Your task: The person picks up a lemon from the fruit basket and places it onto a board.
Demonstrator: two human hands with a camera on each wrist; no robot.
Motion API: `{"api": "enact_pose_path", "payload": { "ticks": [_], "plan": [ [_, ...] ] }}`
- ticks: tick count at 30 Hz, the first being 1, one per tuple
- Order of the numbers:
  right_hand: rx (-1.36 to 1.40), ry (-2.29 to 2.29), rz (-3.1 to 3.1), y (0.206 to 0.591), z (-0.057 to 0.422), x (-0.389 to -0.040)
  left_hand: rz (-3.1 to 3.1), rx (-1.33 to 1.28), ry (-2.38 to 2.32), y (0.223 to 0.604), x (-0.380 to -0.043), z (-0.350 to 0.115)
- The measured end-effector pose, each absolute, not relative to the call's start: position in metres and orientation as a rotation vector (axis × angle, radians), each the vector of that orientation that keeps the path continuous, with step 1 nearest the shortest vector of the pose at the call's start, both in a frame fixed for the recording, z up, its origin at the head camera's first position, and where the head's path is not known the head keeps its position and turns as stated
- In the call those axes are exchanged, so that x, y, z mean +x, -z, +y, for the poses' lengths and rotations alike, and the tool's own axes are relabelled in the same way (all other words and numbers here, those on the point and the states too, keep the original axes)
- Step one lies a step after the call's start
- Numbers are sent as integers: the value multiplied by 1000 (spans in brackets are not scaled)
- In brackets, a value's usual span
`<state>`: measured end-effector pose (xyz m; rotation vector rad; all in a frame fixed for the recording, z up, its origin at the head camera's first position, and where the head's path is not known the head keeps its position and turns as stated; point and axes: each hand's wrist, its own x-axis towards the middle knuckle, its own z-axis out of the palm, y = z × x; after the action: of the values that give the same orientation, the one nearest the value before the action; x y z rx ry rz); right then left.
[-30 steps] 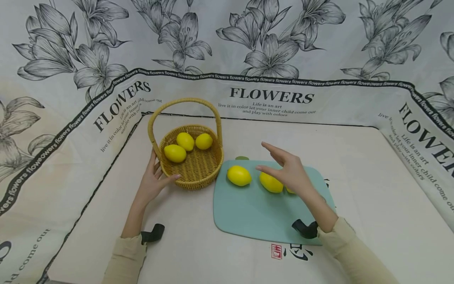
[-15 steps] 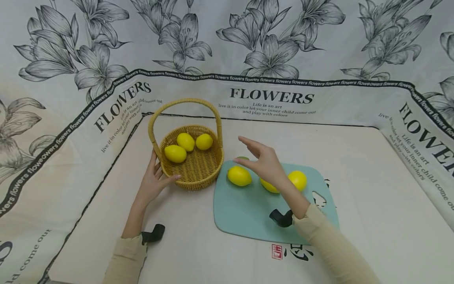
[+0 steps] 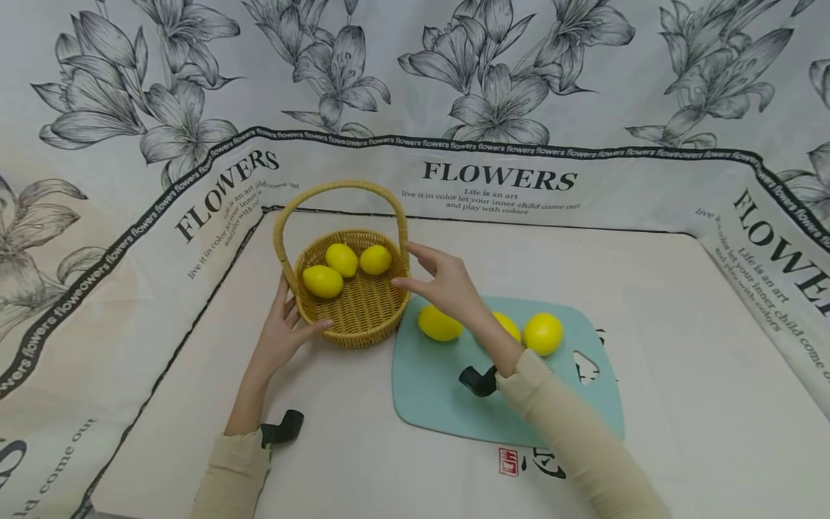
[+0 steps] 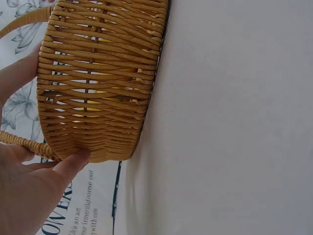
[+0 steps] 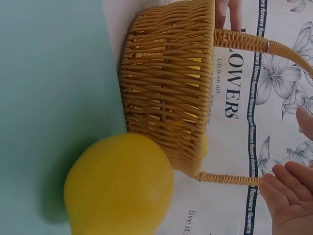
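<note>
A wicker basket (image 3: 366, 336) with a tall arched handle (image 3: 337, 186) stands at left of centre. Three lemons (image 3: 323, 282) lie inside it. My left hand (image 3: 279, 342) grips the basket's left side, thumb along the front rim and fingers behind; the left wrist view shows fingertips against the woven wall (image 4: 98, 88). My right hand (image 3: 447, 288) is at the right foot of the handle, thumb and fingers apart with nothing held between them. In the right wrist view, its fingertips overlap the handle. Below that arm, three more lemons (image 3: 543, 334) sit on a pale teal cutting board (image 3: 447, 396).
The board lies right beside the basket on a white table cover (image 3: 350, 447). A cut-out grip hole (image 3: 586, 367) pierces its right end. A flower-printed cloth (image 3: 493, 108) hangs behind and along both sides. Black wrist mounts (image 3: 283, 427) stick out from both sleeves.
My right hand has moved left from above the board's lemons to the basket's right side, uncovering the rightmost lemon. The left hand and the basket stay in place.
</note>
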<state>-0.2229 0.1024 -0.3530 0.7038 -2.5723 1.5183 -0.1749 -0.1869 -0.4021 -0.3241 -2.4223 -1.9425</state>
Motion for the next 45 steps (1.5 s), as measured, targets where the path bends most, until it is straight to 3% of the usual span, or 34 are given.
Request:
{"api": "enact_pose_path", "payload": {
  "ticks": [13, 23, 37, 45],
  "plan": [
    [690, -1538, -2592, 354, 77, -238, -2415, -318, 1960, 403, -175, -186],
    [675, -1415, -2637, 356, 59, -250, -2427, -318, 1884, 429, -187, -195],
    [623, -1294, -2757, 358, 38, -266, -2435, -317, 1879, 429, -189, -195],
    [577, -1290, -2790, 364, 30, -278, -2431, -328, 1918, 407, -179, -189]
  ]
}}
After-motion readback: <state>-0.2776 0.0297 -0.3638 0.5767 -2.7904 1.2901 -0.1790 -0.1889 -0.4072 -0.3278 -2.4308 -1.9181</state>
